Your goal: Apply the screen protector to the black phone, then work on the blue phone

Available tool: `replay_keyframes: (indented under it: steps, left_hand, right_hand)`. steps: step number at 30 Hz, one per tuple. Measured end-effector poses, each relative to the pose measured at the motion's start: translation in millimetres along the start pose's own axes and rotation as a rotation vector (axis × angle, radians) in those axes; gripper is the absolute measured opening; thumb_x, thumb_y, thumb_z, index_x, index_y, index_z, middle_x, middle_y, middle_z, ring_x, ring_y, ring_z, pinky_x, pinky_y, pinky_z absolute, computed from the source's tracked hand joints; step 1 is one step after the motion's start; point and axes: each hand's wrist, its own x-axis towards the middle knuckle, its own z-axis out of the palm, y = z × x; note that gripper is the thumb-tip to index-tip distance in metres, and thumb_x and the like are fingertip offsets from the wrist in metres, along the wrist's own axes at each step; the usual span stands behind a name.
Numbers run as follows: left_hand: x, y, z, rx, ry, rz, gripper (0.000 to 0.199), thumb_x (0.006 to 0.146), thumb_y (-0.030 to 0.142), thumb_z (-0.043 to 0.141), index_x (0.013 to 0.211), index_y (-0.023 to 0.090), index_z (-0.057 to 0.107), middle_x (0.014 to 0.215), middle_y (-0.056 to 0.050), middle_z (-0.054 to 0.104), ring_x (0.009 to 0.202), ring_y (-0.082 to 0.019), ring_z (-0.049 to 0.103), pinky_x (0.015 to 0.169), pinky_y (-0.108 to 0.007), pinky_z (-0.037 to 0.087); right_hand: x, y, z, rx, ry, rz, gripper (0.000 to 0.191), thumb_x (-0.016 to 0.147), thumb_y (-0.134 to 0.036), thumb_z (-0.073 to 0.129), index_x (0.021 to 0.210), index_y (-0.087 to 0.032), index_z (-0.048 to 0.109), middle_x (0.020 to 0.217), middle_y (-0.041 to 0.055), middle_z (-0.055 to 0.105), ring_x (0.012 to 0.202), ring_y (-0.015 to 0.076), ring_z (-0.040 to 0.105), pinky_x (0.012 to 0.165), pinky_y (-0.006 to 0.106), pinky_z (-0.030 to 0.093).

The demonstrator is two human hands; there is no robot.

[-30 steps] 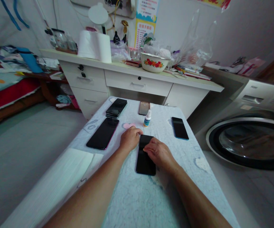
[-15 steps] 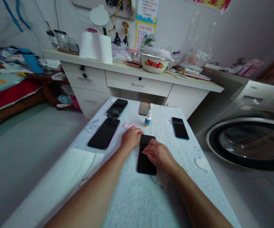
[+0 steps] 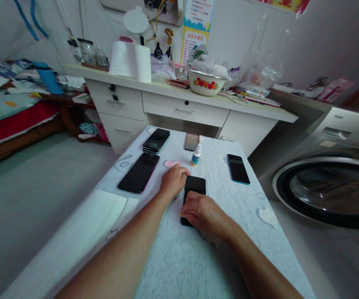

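A black smartphone point(image 3: 196, 185) lies face up on the cloth-covered table. At its upper left corner is my left hand point(image 3: 173, 181), fingers curled and steadying that edge. My right hand point(image 3: 203, 212) is over the phone's lower half with fingers bunched; whatever is in them, if anything, is hidden. Just beyond the phone stands a small white bottle point(image 3: 196, 155) with a blue and yellow label. A larger dark phone point(image 3: 140, 172) with a pink edge rests to the left, and a blue-edged phone point(image 3: 238, 169) is at the right.
Stacked phones point(image 3: 156, 140) and a brownish phone-like item point(image 3: 192, 141) are at the table's far end. White sheet material point(image 3: 98, 211) runs along the left side. Behind is a white desk point(image 3: 185, 109) with a flowered bowl point(image 3: 206, 83); a washing machine point(image 3: 331, 145) stands right.
My right hand has slid down the phone toward its lower end. The left hand stays at the upper left corner. The whole view has shifted slightly.
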Motion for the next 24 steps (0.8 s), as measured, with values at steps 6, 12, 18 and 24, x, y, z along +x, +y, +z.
replay_keyframes:
  steps: [6, 12, 18, 24]
  left_hand:
    - [0.5, -0.7, 0.6, 0.0, 0.001, -0.002, 0.031, 0.081, 0.012, 0.044, 0.087, 0.024, 0.072, 0.097, -0.001, 0.066, 0.093, -0.015, 0.06, 0.08, -0.024, 0.045]
    - [0.9, 0.0, 0.2, 0.0, -0.003, -0.004, 0.03, 0.081, 0.012, 0.044, 0.088, 0.024, 0.071, 0.098, -0.001, 0.066, 0.094, -0.014, 0.06, 0.081, -0.024, 0.045]
    - [-0.6, 0.5, 0.0, -0.002, 0.007, -0.002, 0.03, 0.081, 0.013, 0.045, 0.088, 0.024, 0.071, 0.099, -0.001, 0.066, 0.093, -0.015, 0.06, 0.08, -0.025, 0.045]
    - [-0.5, 1.0, -0.2, -0.001, 0.004, -0.005, 0.029, 0.081, 0.013, 0.045, 0.088, 0.024, 0.072, 0.098, -0.001, 0.066, 0.093, -0.015, 0.06, 0.08, -0.024, 0.045]
  right_hand:
    - [1.2, 1.4, 1.9, 0.003, 0.028, 0.011, 0.013, 0.084, -0.012, 0.059, 0.08, -0.019, 0.069, 0.082, 0.0, 0.058, 0.073, 0.01, 0.054, 0.064, 0.02, 0.041]
    - [4.8, 9.6, 8.4, -0.095, 0.126, 0.101, 0.014, 0.088, -0.02, 0.056, 0.086, -0.021, 0.07, 0.086, 0.0021, 0.058, 0.077, 0.0124, 0.055, 0.066, 0.022, 0.042]
    - [7.3, 12.8, 7.1, -0.158, 0.173, 0.195, 0.015, 0.09, -0.023, 0.055, 0.088, -0.021, 0.07, 0.09, 0.003, 0.058, 0.076, 0.0131, 0.055, 0.066, 0.024, 0.043]
    - [3.9, 10.9, 3.5, -0.127, 0.109, 0.112, 0.014, 0.087, -0.019, 0.056, 0.087, -0.021, 0.07, 0.088, 0.0017, 0.058, 0.076, 0.0119, 0.055, 0.065, 0.022, 0.042]
